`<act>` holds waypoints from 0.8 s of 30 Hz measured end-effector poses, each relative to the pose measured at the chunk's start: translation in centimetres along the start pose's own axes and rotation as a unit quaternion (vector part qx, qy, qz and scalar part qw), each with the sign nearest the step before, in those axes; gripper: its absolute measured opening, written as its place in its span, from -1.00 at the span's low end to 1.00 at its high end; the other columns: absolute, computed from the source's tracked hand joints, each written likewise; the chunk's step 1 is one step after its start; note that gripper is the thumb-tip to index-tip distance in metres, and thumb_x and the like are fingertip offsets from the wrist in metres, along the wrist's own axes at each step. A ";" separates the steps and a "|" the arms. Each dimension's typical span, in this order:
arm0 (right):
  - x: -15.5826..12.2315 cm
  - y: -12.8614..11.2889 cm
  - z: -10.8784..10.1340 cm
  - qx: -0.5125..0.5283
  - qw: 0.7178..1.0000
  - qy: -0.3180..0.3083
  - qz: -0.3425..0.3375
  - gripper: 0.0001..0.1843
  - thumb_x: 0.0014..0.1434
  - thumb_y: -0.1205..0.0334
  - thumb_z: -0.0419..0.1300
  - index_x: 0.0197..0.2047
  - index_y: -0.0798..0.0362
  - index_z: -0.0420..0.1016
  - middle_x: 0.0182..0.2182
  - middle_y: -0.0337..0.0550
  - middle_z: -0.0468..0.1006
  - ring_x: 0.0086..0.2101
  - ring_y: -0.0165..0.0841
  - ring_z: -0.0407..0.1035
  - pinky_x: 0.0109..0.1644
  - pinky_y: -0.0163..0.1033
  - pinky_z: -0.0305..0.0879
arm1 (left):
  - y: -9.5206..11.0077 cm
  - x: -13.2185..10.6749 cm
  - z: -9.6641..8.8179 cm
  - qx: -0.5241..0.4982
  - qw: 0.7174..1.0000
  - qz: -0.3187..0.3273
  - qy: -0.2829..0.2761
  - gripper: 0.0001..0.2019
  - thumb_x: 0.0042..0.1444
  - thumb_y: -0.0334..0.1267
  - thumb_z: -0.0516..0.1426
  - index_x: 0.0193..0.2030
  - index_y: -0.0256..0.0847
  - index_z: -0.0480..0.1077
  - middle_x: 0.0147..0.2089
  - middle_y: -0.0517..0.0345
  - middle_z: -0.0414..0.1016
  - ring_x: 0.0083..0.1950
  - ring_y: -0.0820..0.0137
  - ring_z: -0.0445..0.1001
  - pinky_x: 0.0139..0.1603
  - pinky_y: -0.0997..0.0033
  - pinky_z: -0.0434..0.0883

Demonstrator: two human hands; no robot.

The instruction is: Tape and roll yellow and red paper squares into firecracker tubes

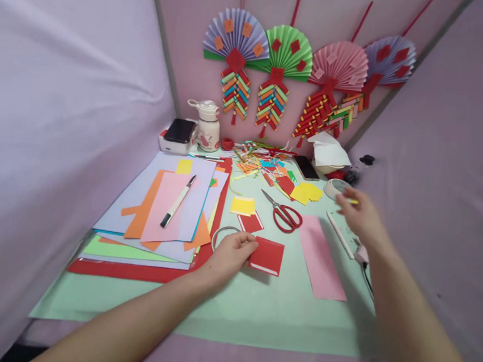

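My left hand (235,248) pinches the left edge of a red paper square (267,256), held just above the table, with a white strip along its lower edge. Beside that hand lies a thin ring like a tape roll (215,236), partly covered by the fingers. Out to the right, my right hand (360,212) is closed, with a small yellow piece (354,202) showing at its fingertips; its kind is unclear. Just left of it is a white tape roll (332,188). Red-handled scissors (285,215), a red paper piece (250,221) and yellow paper pieces (242,205) lie between the hands.
Stacked coloured paper (132,250) with a pen (178,200) on top fills the left. Pink paper (322,257) and a white stick (339,235) lie right. Paper scraps (260,160), a bottle (209,129) and a phone (306,168) stand behind; paper fans (288,54) hang above.
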State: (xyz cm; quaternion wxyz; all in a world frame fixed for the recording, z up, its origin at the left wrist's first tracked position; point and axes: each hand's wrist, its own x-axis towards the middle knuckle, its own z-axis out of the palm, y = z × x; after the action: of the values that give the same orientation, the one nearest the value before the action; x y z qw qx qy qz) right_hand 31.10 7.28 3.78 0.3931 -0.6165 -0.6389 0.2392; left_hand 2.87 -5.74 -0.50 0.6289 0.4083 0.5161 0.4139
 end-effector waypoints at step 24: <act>-9.9 -3.8 8.5 0.316 0.918 -0.226 0.077 -0.52 -0.03 0.06 0.31 -0.07 -0.02 0.26 -0.39 -0.27 0.42 -0.36 -0.38 0.36 -0.25 -0.26 0.28 | 0.9 -4.5 -5.7 0.725 0.645 0.025 0.242 -0.50 0.02 -0.38 -0.01 0.16 -0.28 0.16 0.31 -0.22 0.08 0.28 0.01 0.08 0.12 -0.01 0.23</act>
State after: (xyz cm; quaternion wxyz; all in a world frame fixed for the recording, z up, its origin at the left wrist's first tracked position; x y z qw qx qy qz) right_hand 21.39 -1.38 -0.15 0.3926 -0.4372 -0.5523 0.5913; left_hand -3.43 -9.19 1.03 -0.0253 0.6320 0.7745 0.0073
